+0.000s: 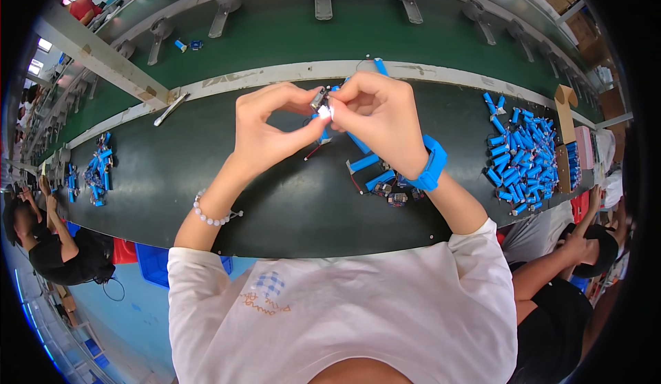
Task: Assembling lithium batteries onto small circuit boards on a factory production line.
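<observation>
Over the dark bench [165, 177], the left hand [267, 119] and right hand [381, 112] pinched a lit module [319, 99], seemingly inspecting it; the next move likely called for steadiness.

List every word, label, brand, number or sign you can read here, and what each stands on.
White short-sleeved T-shirt: orange-brown lettering beside a blue checked print; wording not copied here.
Heaped blue cylindrical cells: any markings too small to read.
Small silver-and-black part between the left hand and right hand: glare, nothing readable.
Blue wristband: nothing readable.
</observation>
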